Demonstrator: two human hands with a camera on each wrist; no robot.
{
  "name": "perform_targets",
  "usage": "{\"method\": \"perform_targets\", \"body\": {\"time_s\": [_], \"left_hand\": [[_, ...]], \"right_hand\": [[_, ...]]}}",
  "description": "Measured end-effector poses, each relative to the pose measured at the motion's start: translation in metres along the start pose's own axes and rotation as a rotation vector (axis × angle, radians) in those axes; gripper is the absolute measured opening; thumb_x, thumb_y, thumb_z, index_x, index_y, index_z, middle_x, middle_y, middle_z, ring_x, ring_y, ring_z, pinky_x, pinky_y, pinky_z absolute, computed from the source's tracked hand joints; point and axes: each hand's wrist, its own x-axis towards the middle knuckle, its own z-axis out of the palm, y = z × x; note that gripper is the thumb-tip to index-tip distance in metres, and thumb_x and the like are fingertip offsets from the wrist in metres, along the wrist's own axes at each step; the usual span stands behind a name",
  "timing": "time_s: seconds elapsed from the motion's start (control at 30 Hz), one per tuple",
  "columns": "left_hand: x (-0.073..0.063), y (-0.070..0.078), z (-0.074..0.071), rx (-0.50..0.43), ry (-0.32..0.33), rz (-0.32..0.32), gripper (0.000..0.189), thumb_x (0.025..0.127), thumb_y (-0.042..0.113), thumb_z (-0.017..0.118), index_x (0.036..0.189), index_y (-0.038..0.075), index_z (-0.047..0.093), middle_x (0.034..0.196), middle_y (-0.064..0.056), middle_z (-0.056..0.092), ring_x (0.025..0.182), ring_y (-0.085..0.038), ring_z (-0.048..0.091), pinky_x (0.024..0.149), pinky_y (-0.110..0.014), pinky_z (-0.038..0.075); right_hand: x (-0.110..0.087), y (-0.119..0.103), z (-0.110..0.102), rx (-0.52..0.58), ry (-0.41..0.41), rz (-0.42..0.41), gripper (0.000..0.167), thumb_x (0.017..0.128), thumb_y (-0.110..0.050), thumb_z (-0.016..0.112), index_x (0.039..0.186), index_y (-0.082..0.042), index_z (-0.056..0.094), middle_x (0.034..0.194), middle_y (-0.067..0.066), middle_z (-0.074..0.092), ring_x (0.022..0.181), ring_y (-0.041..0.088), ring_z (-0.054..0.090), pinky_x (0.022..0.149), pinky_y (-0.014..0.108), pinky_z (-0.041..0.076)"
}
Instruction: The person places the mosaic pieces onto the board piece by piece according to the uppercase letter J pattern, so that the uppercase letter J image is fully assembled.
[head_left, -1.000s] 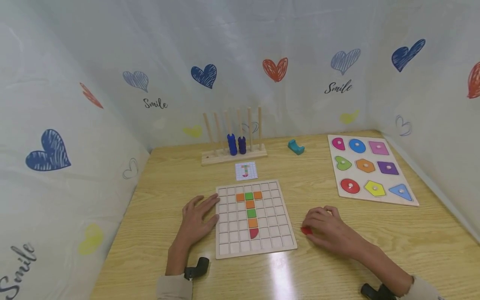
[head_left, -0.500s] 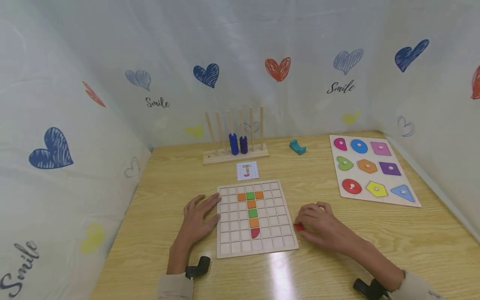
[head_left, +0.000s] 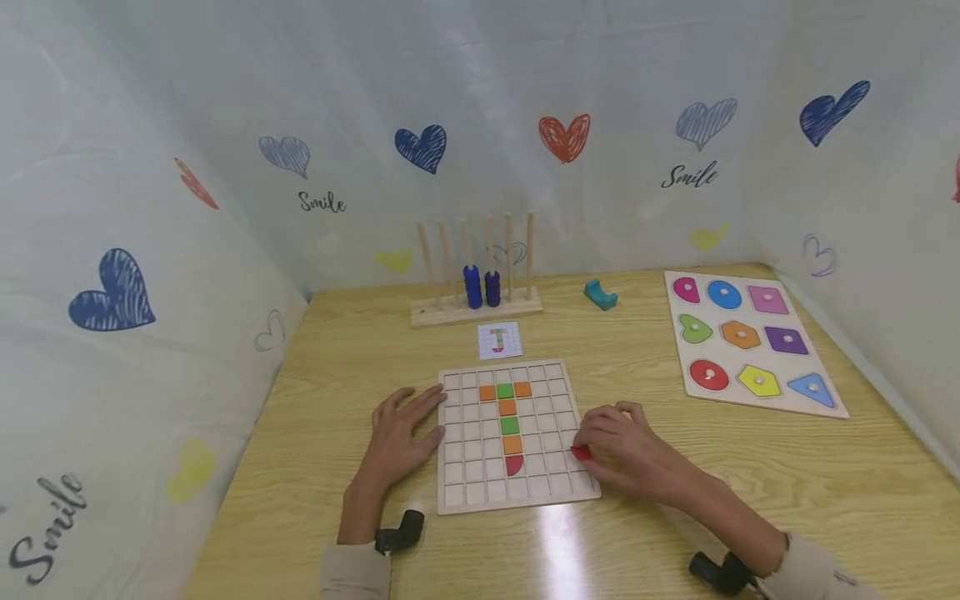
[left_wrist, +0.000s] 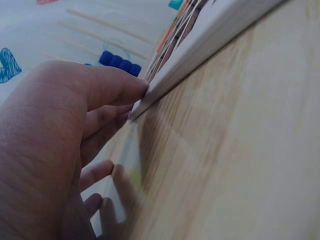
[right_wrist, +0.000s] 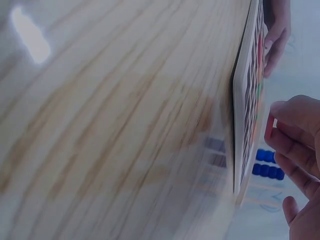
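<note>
A wooden grid board (head_left: 465, 492) lies on the table with orange and green square tiles in a T shape and a red quarter-round tile (head_left: 514, 466) at the foot of the column. My left hand (head_left: 397, 437) rests at the board's left edge, thumb and fingertips touching its rim (left_wrist: 170, 75). Between the thumb and fingers of my right hand (head_left: 626, 450) I pinch a red tile (head_left: 581, 453); it overlaps the board's right edge in the head view. The right wrist view shows this red tile (right_wrist: 269, 127) edge-on, close over the board (right_wrist: 241, 100).
Behind the board lies a small pattern card (head_left: 499, 341). Further back stand a wooden peg rack (head_left: 450, 312) with blue and purple beads and a teal curved block (head_left: 601, 294). A shape puzzle board (head_left: 720, 310) lies at the right.
My right hand has moved left with the red tile, from beside the board to over its right edge. The left hand stays at the board's left edge. The head view has shifted slightly.
</note>
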Motion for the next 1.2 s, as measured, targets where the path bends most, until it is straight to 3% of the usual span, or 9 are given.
{"method": "perform_targets", "body": {"time_s": [0.53,1.2], "left_hand": [[0.001,0.002,-0.001,-0.004,-0.012,-0.011,0.053,0.093,0.029,0.064,0.145,0.021,0.056,0.152,0.007,0.048,0.141,-0.035,0.032,0.109,-0.062,0.016],[0.001,0.001,-0.001,-0.021,-0.007,-0.002,0.052,0.093,0.028,0.064,0.144,0.021,0.057,0.152,0.009,0.047,0.141,-0.034,0.032,0.108,-0.061,0.015]], "right_hand": [[0.016,-0.007,0.009,-0.006,-0.037,0.003,0.026,0.075,-0.019,0.087,0.097,-0.018,0.074,0.099,-0.010,0.070,0.107,0.016,0.057,0.091,0.049,0.033],[0.036,-0.015,0.022,0.041,-0.011,-0.087,0.025,0.076,-0.018,0.087,0.098,-0.017,0.074,0.099,-0.010,0.070,0.105,0.015,0.057,0.091,0.047,0.036]]}}
